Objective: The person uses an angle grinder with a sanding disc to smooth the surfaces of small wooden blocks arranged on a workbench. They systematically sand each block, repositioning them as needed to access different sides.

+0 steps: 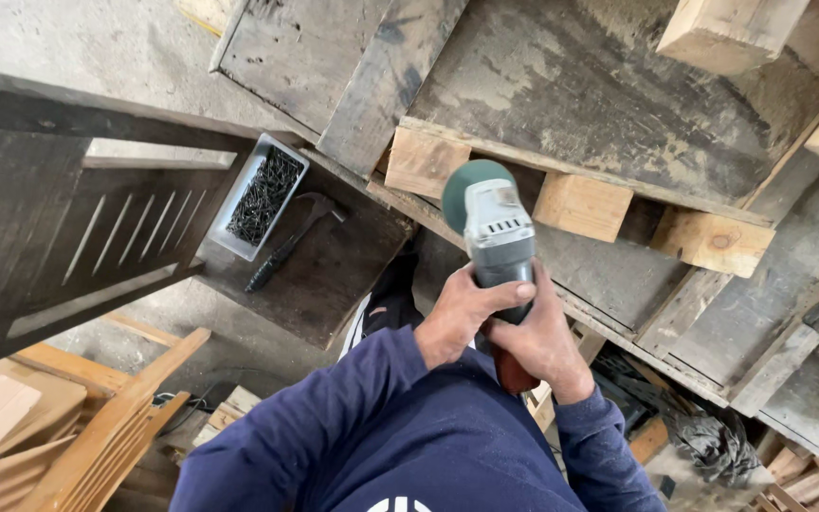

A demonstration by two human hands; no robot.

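Both hands, left hand (462,318) and right hand (542,341), clasp the angle grinder (497,242) (green disc forward); grey tray (239,194) holds dark nails (264,194).

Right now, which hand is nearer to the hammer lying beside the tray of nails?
Left. The left hand grips the angle grinder on the side facing the hammer; the right hand wraps the grinder's far side, farther away. Neither touches the hammer.

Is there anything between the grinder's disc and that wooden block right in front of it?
Nothing visible. The grinder, gripped by both hands, has its green disc right beside the wooden block, with no object between.
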